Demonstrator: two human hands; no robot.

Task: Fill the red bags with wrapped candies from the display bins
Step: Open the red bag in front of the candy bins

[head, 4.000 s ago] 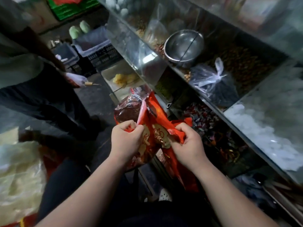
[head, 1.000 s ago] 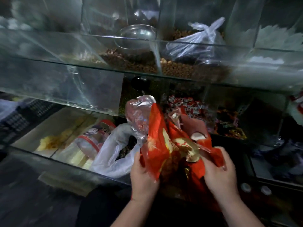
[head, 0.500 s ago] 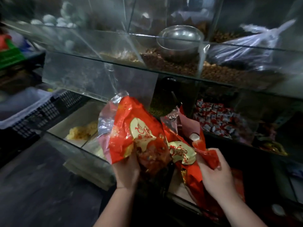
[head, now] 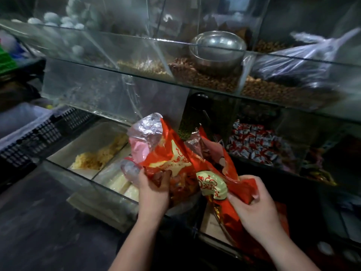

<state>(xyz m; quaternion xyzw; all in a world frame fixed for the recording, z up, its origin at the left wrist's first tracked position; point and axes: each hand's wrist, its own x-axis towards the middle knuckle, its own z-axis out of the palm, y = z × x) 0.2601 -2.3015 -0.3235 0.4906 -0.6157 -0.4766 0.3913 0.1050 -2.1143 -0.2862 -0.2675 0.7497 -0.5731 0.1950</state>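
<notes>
**Both hands gripping red bags**

Our left hand (head: 153, 192) is gripping a red bag (head: 172, 159) by its crumpled lower part, its silvery mouth pointing to 11 o'clock. Our right hand (head: 254, 209) is pinching a second red bag (head: 213, 187), touching the first. The wrapped candies (head: 254, 145) are lying in a glass bin (head: 293, 153) at 2 o'clock from the bags, under the shelf (head: 214, 90) with a steel bowl (head: 216, 51).

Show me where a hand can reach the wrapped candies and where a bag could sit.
Bare: the pale tray floor beside the yellow crumbs, and the dark surface at lower left. A hand likely passes above the wrapped candies, under the upper shelf. Crowded: the middle, where left hand and right hand grip the red bags.
</notes>
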